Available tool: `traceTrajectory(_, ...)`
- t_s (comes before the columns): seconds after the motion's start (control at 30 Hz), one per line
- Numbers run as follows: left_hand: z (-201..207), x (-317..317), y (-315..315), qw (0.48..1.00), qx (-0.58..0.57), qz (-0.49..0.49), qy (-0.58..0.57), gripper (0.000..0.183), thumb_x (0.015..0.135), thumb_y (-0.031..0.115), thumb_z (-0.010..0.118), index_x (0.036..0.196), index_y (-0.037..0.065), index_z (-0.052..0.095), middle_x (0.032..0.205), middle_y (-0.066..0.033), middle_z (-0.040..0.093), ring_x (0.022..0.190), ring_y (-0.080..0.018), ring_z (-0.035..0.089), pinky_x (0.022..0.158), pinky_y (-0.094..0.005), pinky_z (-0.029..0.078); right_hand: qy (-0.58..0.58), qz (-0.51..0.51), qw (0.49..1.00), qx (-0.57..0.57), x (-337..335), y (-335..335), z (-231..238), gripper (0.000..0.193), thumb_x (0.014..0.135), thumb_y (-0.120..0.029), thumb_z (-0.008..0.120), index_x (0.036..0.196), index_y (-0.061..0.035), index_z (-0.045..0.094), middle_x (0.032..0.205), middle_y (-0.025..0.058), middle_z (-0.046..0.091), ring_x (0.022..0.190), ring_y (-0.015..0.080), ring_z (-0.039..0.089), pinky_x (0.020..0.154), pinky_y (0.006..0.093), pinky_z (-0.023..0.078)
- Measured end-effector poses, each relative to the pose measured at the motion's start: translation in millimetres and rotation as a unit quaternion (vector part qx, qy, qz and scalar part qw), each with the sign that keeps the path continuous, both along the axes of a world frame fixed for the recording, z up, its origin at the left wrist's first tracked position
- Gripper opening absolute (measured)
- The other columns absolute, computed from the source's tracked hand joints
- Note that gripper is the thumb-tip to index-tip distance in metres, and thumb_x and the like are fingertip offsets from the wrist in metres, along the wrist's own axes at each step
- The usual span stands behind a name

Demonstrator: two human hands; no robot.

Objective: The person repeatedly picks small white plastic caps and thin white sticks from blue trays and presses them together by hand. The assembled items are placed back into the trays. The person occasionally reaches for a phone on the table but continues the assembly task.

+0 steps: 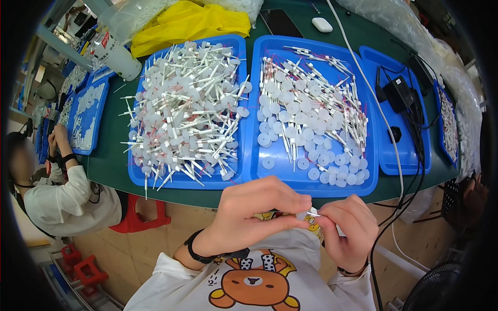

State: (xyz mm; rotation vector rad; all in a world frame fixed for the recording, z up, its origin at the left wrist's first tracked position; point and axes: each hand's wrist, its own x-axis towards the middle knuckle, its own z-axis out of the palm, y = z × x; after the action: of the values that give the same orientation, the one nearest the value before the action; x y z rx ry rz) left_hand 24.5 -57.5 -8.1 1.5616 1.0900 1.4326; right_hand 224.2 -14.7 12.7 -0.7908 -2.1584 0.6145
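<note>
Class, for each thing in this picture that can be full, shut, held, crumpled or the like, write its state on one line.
Left hand, pinching
Right hand, pinching
Small white part, held between both hands
Left blue tray, heaped full
Middle blue tray, partly filled
Right blue tray, partly filled
Black cables, bunched
Phone, screen dark
White rounded case, shut
Yellow bag, crumpled

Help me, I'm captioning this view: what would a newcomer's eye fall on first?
Probably the heap of white sticks and pale discs filling the left-centre blue tray, with a second blue tray of similar parts to its right. Behind the left one, a crumpled yellow bag stands out. Nearer the camera, the left hand and right hand pinch a small white piece.
</note>
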Motion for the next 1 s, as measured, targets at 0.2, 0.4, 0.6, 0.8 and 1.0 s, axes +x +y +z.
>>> traceTrajectory(0.2,7,0,-2,0.995,0.041,0.023,0.089,0.024,0.069,0.001,0.086,0.09,-0.001,0.075,0.087,-0.0114,0.073,0.079,-0.0216,0.072,0.068,-0.0297,0.058,0.058,0.0,0.952,-0.3,3,-6,4,0.005,0.085,-0.001,0.073,0.088,0.0021,0.072,0.076,0.01,0.069,0.058,0.015,0.059,0.05,0.0262,0.042)
traceTrajectory(0.4,15,1,-10,0.987,0.053,0.02,0.147,0.018,0.073,0.002,0.083,0.088,-0.002,0.074,0.086,-0.0093,0.073,0.076,-0.0206,0.071,0.066,-0.0284,0.057,0.148,0.016,0.82,-0.552,7,-8,4,0.011,0.095,-0.003,0.064,0.093,0.0037,0.072,0.078,0.0076,0.07,0.054,0.0067,0.055,0.045,0.0215,0.04)
traceTrajectory(0.6,10,-3,-10,0.995,-0.008,0.01,0.102,0.018,0.075,0.004,0.083,0.091,-0.001,0.074,0.089,-0.0089,0.073,0.077,-0.0197,0.071,0.067,-0.0278,0.057,0.149,0.02,0.867,-0.475,2,-16,-2,0.011,0.095,-0.002,0.063,0.094,0.0038,0.072,0.079,0.0085,0.07,0.052,0.0068,0.055,0.045,0.0216,0.04)
traceTrajectory(0.8,11,-13,-14,0.992,-0.038,0.045,0.109,0.023,0.077,0.006,0.083,0.097,0.001,0.073,0.091,-0.0078,0.071,0.078,-0.0175,0.068,0.067,-0.0276,0.056,0.07,0.049,0.924,-0.374,-3,-4,-9,0.008,0.091,0.001,0.064,0.095,0.0045,0.071,0.087,0.0109,0.07,0.069,0.0138,0.062,0.061,0.0261,0.048)
traceTrajectory(1.0,9,-60,-17,0.936,0.016,0.344,0.071,0.032,0.077,-0.008,0.079,0.104,0.0,0.065,0.104,-0.0087,0.064,0.082,-0.0114,0.06,0.074,-0.0237,0.05,0.089,-0.063,0.95,-0.294,-1,1,-6,0.019,0.089,0.002,0.061,0.108,0.0027,0.066,0.091,0.011,0.067,0.085,0.0198,0.063,0.078,0.0297,0.048)
